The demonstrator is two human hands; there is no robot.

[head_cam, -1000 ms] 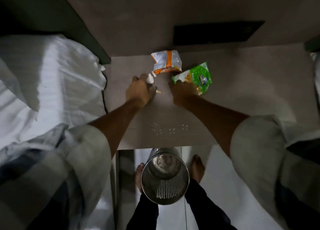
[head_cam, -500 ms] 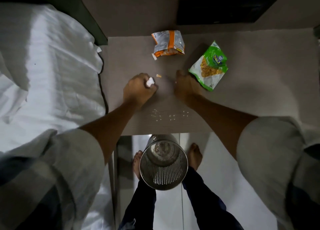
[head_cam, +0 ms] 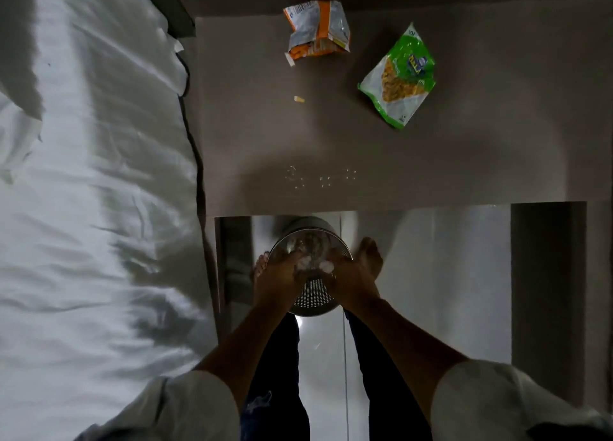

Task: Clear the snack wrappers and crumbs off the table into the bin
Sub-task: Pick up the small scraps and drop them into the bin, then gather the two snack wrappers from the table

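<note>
Already both hands hang over the bin (head_cam: 310,294) on the floor below the surface's near edge: left hand (head_cam: 280,274) and right hand (head_cam: 348,274), each grip loosely cupping small white scraps (head_cam: 306,262), likely to drop them in. Orange wrapper (head_cam: 318,29), green wrapper (head_cam: 398,75) and crumbs (head_cam: 318,175) remain on the surface (head_cam: 497,158).

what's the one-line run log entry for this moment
stage: dumping scraps | left hand, right hand: over bin | on table: orange wrapper, green wrapper, crumbs
</note>
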